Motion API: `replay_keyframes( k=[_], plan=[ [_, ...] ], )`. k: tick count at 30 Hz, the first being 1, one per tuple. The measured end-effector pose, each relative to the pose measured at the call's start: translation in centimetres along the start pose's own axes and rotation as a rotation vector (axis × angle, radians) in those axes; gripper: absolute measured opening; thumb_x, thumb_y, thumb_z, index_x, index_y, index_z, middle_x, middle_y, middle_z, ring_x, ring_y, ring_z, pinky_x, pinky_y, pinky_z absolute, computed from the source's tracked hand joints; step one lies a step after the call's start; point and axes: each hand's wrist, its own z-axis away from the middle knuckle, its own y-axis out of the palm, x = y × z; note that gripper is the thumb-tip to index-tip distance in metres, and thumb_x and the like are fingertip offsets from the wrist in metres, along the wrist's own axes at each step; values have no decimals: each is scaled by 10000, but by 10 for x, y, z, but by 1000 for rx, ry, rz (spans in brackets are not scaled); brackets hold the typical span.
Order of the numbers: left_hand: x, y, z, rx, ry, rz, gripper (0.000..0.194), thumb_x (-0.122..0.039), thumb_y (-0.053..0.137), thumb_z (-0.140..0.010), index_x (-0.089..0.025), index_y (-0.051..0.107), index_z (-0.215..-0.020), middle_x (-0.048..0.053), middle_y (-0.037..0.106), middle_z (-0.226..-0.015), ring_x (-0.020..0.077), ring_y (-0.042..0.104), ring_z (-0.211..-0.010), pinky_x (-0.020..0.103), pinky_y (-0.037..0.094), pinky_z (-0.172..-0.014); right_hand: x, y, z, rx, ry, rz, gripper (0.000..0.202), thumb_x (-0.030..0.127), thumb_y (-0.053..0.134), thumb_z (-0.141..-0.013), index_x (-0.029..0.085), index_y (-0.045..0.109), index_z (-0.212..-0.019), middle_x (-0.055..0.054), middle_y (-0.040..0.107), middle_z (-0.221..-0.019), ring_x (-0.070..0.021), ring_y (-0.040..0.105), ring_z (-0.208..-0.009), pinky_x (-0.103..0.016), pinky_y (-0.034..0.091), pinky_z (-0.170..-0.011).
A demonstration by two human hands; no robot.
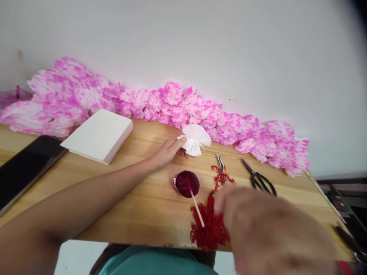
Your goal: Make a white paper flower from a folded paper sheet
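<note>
My left hand (169, 150) pinches a gathered white paper flower (196, 139) by its bunched edge, above the middle of the table. In front of it sits a small round dish of dark magenta dye (183, 185), with a thin wooden stick (197, 209) resting in it. The stick's dry end lies over a heap of curly red yarn (209, 229). Large and blurred at the lower right, close to the camera, my right hand (258, 221) is beside the yarn. Its fingers are too smeared to show whether anything is in them.
Many pink-and-white paper flowers (172, 103) line the wall along the wooden table (137, 214). A stack of white paper (99, 133) and a black phone (28, 168) lie at left. Black-handled scissors (258, 179) and thin wires with red yarn (220, 170) lie at right.
</note>
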Motion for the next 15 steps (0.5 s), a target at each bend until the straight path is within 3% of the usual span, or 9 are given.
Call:
replay_keyframes(
  k=[1,3,4,7,10,15],
  plan=[
    [-1,0,0,0,7,-2,527,-534,376,-926,-143,618,-670,72,671,-676,181,625,-684,278,489,-686,-10,1,-9,-54,-34,28,136,353,618,-834,378,682,-717,45,672,-615,-173,627,-614,-372,516,-687],
    [-1,0,0,-25,22,-10,496,-522,392,-927,-147,620,-697,62,673,-699,184,623,-710,282,489,-700,-36,6,-27,-280,-180,355,88,285,665,-851,304,657,-766,32,699,-704,-176,625,-728,-376,474,-771],
    [-1,1,0,-39,28,-13,481,-518,404,-924,-151,613,-695,53,666,-693,185,620,-712,285,489,-702,-50,10,-34,-329,-214,524,38,292,673,-853,290,659,-818,17,722,-796,-193,626,-817,-391,451,-821],
    [0,1,0,-55,32,-14,475,-528,431,-916,-164,565,-642,31,619,-627,187,606,-695,289,486,-693,-86,22,-47,-315,-234,815,191,375,653,-874,261,646,-1027,-19,720,-1016,-221,587,-957,-411,408,-900],
    [4,1,-2,-50,27,14,488,-559,445,-909,-163,568,-652,34,622,-640,188,606,-692,294,488,-696,-105,32,-49,-364,-221,848,181,351,642,-886,270,643,-1048,-16,715,-1021,-218,572,-973,-416,386,-928],
    [8,1,-3,55,17,74,576,-610,383,-927,-144,632,-695,72,674,-682,180,624,-653,288,491,-662,-112,35,-45,-499,-210,805,93,230,619,-895,264,667,-967,-9,731,-914,-193,594,-896,-382,399,-865]
  ],
)
